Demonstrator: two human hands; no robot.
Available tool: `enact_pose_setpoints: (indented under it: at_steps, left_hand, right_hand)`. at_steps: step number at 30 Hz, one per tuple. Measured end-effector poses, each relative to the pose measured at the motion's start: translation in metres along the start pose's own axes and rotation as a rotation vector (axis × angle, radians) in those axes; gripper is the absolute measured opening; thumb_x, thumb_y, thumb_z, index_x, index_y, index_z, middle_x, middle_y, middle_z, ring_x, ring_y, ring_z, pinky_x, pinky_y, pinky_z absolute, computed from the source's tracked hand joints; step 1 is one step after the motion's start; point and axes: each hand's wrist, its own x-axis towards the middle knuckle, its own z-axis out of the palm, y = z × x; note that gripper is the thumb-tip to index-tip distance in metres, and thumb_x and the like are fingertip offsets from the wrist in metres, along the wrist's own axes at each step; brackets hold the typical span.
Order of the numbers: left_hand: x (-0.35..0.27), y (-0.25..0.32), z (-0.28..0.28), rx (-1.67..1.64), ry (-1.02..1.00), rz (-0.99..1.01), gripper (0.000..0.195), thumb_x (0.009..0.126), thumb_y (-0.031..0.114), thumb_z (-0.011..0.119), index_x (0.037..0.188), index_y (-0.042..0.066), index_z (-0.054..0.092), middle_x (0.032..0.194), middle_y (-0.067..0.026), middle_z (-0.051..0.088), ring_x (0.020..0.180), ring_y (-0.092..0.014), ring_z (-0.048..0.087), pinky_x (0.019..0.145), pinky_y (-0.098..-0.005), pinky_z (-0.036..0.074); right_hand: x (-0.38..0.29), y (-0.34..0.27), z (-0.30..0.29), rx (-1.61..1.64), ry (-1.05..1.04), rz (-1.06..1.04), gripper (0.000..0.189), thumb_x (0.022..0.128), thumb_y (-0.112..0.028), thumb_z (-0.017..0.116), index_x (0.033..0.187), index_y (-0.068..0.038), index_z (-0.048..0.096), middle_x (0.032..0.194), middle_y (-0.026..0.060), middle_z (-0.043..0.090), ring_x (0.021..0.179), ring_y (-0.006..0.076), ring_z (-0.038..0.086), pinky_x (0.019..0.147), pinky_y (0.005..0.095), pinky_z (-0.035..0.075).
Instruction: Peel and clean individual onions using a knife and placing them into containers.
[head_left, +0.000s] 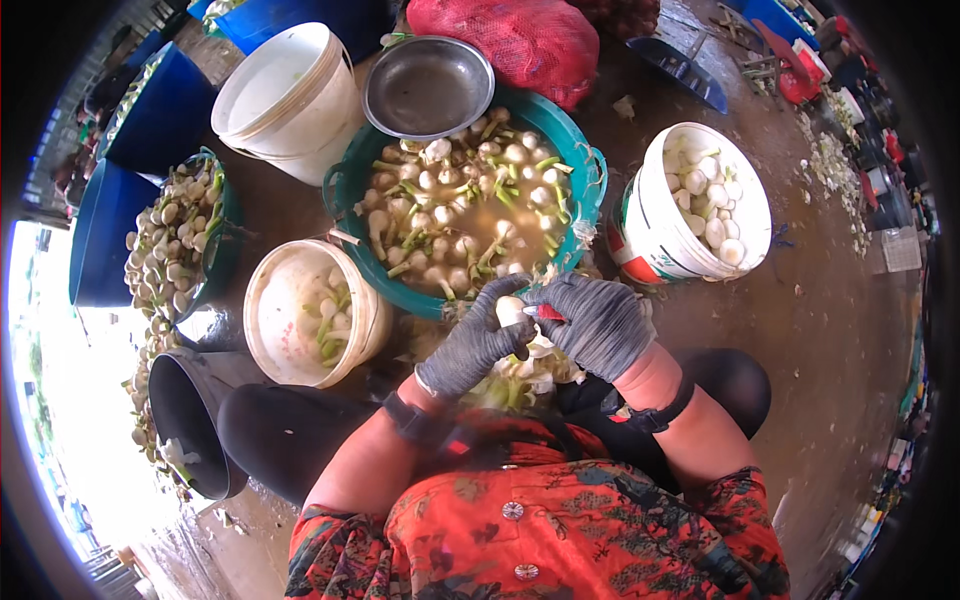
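My left hand (476, 341), in a grey knit glove, grips a pale onion bulb (511, 311) between thumb and fingers. In my gloved right hand (600, 322) is a small knife (550, 312) with a red handle, its short blade against or close to the bulb. Both hands are over my lap, at the near rim of a green plastic tub (409, 298). Bulbs with cut green stems (442, 217) float in the tub's murky water. Below my hands lies a heap of peeled skins and stem trimmings (525, 375).
A metal bowl (429, 86) rests at the tub's far side, before a red mesh sack (517, 45). Peeled bulbs fill a white bucket (716, 202) on the right. Left stand a bucket of stemmed pieces (330, 315), a white bucket (289, 97) and a tipped dark bucket (196, 420).
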Motion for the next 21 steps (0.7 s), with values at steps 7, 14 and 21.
enact_pose_setpoints:
  at_steps: [7,14,21]
  left_hand:
    - [0.003,-0.003,-0.003,0.348,-0.072,0.112,0.074,0.080,0.014,0.068,0.144,0.009,0.031,0.120,-0.0071,0.053,0.104,-0.016,0.054,0.089,-0.0306,0.047]
    - [0.004,0.000,-0.008,0.307,-0.100,0.086,0.064,0.085,0.013,0.067,0.141,0.009,0.036,0.126,-0.0066,0.049,0.116,-0.016,0.046,0.102,-0.0318,0.039]
    - [0.007,-0.002,0.000,0.522,-0.018,0.227,0.058,0.090,0.012,0.060,0.142,0.005,0.035,0.123,-0.0088,0.051,0.111,-0.016,0.050,0.095,-0.0307,0.044]
  right_hand:
    - [0.003,0.016,0.020,0.035,-0.109,0.226,0.020,0.080,-0.025,0.067,0.090,-0.009,0.064,0.079,0.0152,0.064,0.075,0.0350,0.064,0.069,0.0453,0.052]
    - [0.000,0.007,0.020,0.012,-0.002,0.238,0.020,0.082,-0.025,0.064,0.087,-0.006,0.062,0.080,0.0177,0.065,0.078,0.0370,0.065,0.071,0.0454,0.052]
    - [0.004,0.028,0.035,0.084,-0.062,0.482,0.022,0.085,-0.026,0.063,0.086,-0.004,0.060,0.075,0.0210,0.065,0.075,0.0405,0.064,0.071,0.0465,0.051]
